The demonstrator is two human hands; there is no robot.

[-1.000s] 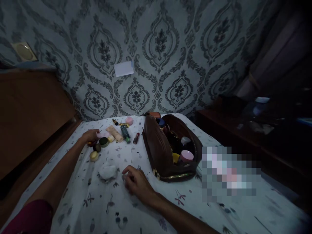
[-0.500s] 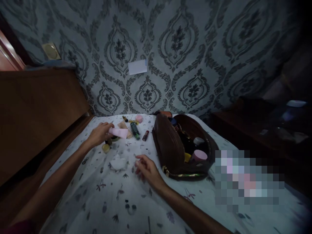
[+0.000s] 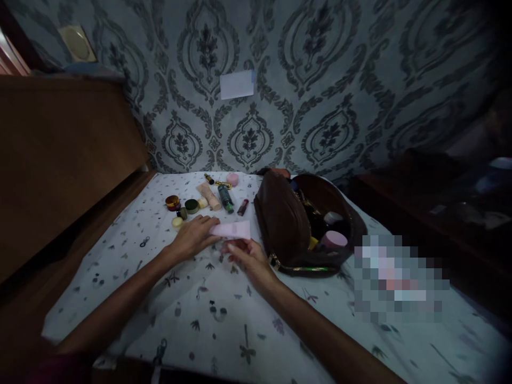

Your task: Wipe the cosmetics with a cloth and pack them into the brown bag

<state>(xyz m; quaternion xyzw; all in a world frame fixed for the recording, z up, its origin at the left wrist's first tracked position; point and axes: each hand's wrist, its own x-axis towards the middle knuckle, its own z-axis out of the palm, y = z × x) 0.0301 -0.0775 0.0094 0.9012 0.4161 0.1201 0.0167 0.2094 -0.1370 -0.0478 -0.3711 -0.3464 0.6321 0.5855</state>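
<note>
My left hand [image 3: 197,236] grips the capped end of a pink tube [image 3: 234,230] above the patterned cloth. Just under the tube's flat end is my right hand [image 3: 250,258], its fingers bent and close to the tube; what they hold, if anything, is hidden. Beyond my hands lie a beige tube [image 3: 208,196], a green bottle [image 3: 225,199], a small dark red tube [image 3: 242,207] and a pink round container [image 3: 232,179]. Several small jars, among them an amber one [image 3: 173,202] and a dark green one [image 3: 191,206], stand near my left hand.
An open brown bag [image 3: 282,218] stands right of my hands, with a pink-lidded jar [image 3: 335,239] and other items inside. A wooden cabinet [image 3: 68,170] is at the left. Behind is a patterned wall with a white card [image 3: 237,85]. A pixelated patch covers something at the right.
My left hand has brought the pink tube rightward, toward my right hand. The jars it covered now show. The white crumpled item between my hands is no longer visible. The view has shifted.
</note>
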